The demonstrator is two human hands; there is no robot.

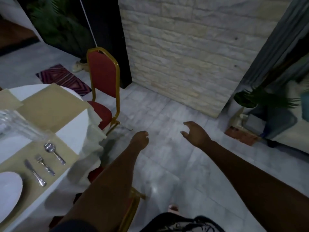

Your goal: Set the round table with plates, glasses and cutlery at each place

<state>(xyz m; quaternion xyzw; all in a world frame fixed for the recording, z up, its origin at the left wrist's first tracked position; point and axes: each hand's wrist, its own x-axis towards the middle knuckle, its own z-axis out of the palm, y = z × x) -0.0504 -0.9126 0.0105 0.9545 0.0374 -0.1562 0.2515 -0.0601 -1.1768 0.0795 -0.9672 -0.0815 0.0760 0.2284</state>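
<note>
Table side: the round table (73,139) lies to the left of both hands, its white cloth edge near the left forearm, well apart from the right.
Nearer hand: the left hand (139,139) — it hangs over the floor just off the table's edge, fingers curled in and holding nothing.
Far hand: the right hand (194,133) is out over the tiles, fingers loosely spread and bent, empty.
Laid place: a plate (9,193) at the frame's left edge, then knife (34,172), fork (44,165) and spoon (54,153) side by side on a placemat (70,154).
Cutlery axis: the handles point toward the table's edge, slanting down-right.
Glasses: a blurred clear stack (18,123), probably glasses, lies farther in.
Bare place: a second mat (53,108) beyond, by the red chair (103,84) — likely next to be set.
</note>
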